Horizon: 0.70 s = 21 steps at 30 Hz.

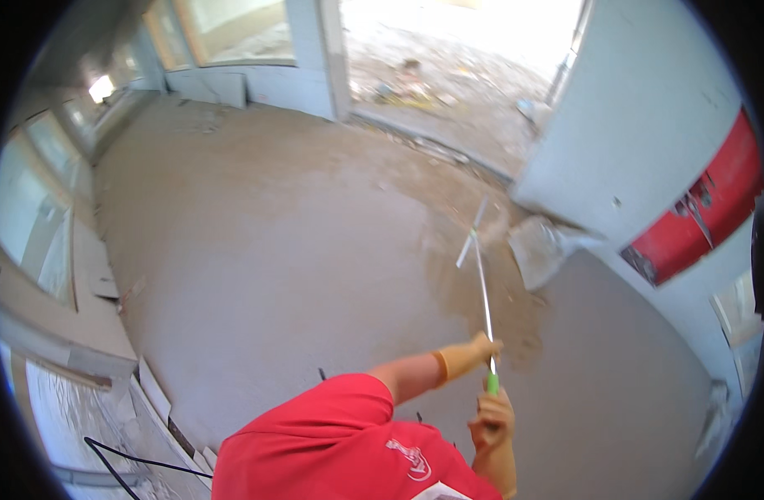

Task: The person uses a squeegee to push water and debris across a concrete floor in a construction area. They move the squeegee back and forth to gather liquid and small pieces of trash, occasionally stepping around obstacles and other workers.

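Note:
A long-handled floor squeegee, or a similar tool with a narrow straight head [472, 232], reaches away from me over the floor. Its thin metal pole [485, 300] ends in a green grip [493, 384] near my body. My left hand [485, 349], in a yellowish glove, is closed around the pole just above the green grip. Lower down, my right hand [494, 420], gloved alike, holds the handle's end. The tool's head lies over a brown, wet-looking patch [447, 269] beside smoother grey floor [282, 250].
A crumpled translucent sheet [538, 250] lies by the right wall. A red cabinet or panel [700, 200] is on that wall. Beyond the doorway sill [432, 147] is rubble-strewn ground [444, 81]. Boards [154, 390] lean along the left side, near a black cable or bent rod [144, 461].

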Each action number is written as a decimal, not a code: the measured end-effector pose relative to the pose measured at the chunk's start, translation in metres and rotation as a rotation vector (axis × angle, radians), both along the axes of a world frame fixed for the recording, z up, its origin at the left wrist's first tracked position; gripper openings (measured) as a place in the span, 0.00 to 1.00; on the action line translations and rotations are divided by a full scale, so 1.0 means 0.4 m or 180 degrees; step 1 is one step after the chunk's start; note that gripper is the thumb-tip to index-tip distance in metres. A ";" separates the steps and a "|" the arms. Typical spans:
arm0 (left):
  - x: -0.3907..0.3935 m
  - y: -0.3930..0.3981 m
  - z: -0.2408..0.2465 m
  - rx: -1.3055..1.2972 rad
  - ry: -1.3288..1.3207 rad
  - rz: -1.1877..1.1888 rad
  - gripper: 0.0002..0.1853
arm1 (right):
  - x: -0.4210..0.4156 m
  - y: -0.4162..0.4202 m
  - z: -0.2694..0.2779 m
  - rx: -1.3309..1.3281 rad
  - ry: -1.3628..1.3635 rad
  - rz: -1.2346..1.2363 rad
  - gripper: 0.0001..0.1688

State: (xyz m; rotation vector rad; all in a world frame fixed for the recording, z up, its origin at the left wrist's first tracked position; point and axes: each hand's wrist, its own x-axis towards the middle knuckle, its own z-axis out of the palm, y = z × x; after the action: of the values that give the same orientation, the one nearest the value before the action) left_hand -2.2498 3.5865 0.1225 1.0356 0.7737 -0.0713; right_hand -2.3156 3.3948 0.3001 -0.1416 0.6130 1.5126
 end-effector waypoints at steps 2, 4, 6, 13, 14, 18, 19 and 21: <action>-0.047 -0.042 0.045 -0.0286 -0.0027 0.0022 0.10 | -0.015 -0.060 0.009 0.0454 0.0937 -0.0120 0.21; -0.111 -0.086 0.050 -0.1097 -0.0160 0.0456 0.08 | -0.030 -0.124 -0.039 0.0409 0.0602 0.0188 0.19; -0.166 -0.099 0.072 -0.1557 -0.0197 0.0688 0.07 | -0.038 -0.160 -0.065 -0.0201 -0.0240 0.0564 0.19; -0.360 -0.291 0.041 -0.2399 0.0167 0.0795 0.09 | -0.122 -0.322 -0.029 -0.1022 -0.2563 0.1459 0.27; -0.375 -0.317 0.051 -0.2596 0.0288 0.0730 0.09 | -0.132 -0.344 -0.021 -0.1125 -0.2805 0.1584 0.28; -0.470 -0.439 0.045 -0.2731 0.0593 -0.0233 0.07 | -0.200 -0.453 0.032 -0.1567 -0.3447 0.2041 0.31; -0.515 -0.453 -0.036 -0.2852 -0.0449 -0.0819 0.09 | -0.217 -0.459 0.045 -0.1590 -0.3495 0.2198 0.32; -0.519 -0.475 0.015 -0.2792 0.0530 -0.0755 0.10 | -0.256 -0.470 0.095 -0.1884 -0.3448 0.2242 0.34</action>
State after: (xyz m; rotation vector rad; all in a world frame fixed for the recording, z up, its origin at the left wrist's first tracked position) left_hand -2.4572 3.3965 0.1286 0.2764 0.6603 -0.6495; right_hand -2.4181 3.2070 0.3383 -1.6484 0.0765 1.5710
